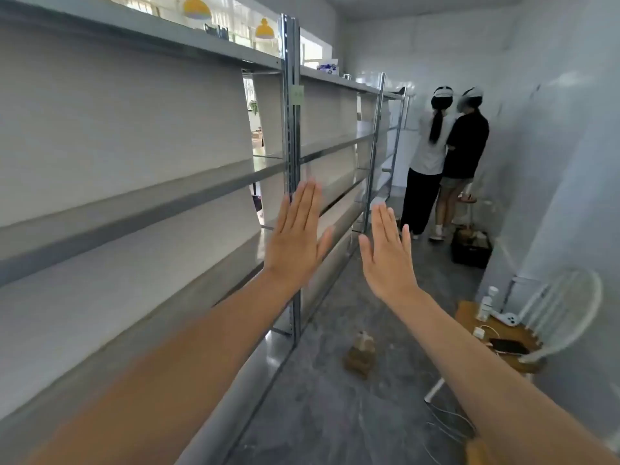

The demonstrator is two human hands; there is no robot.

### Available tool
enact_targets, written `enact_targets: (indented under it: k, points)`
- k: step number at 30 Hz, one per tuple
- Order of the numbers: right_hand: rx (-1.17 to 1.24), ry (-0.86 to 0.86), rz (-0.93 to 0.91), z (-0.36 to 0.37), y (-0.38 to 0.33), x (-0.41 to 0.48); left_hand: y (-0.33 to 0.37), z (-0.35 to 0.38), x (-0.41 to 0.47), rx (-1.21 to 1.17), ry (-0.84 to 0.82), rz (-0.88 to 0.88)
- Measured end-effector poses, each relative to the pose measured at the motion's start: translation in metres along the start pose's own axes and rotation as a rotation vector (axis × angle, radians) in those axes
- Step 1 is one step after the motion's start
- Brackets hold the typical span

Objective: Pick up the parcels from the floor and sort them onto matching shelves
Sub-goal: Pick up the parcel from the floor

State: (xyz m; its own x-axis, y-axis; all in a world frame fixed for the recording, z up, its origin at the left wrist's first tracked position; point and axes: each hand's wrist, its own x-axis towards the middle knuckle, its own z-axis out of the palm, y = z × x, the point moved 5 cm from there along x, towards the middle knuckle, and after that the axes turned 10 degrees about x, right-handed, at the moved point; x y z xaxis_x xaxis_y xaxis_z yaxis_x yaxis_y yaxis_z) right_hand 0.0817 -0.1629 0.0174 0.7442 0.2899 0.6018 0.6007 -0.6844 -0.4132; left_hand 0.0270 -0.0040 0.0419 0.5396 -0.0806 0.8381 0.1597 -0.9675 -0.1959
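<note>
Both my arms reach forward at chest height. My left hand [297, 238] is flat with fingers straight and together, thumb out, holding nothing. My right hand [387, 253] is held the same way beside it, a small gap between the two. A long grey metal shelf rack [292, 135] with several bare tiers runs along my left. On the grey floor below my hands lies a small brown parcel [361, 351], close to the rack's foot. A black crate [470, 250] with brown items inside stands farther down the aisle by the right wall.
Two people stand with their backs to me at the far end of the aisle [443, 156]. On the right are a low wooden table [496, 333] with a phone, charger and bottles, a white fan [563, 313], and loose cables on the floor [446, 421].
</note>
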Motion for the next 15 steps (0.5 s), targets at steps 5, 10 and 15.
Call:
enact_targets:
  k: [5,10,15]
  points:
    - [-0.059,0.011,0.031,0.004,0.024,0.013,0.02,0.04,0.016,-0.114,-0.066,0.008]
    - [-0.115,-0.003,0.088,0.028,0.047,0.04,0.024,0.091,0.034,-0.241,-0.118,-0.006]
    - [-0.123,0.003,0.098,0.064,0.053,0.081,0.003,0.144,0.062,-0.299,-0.159,0.022]
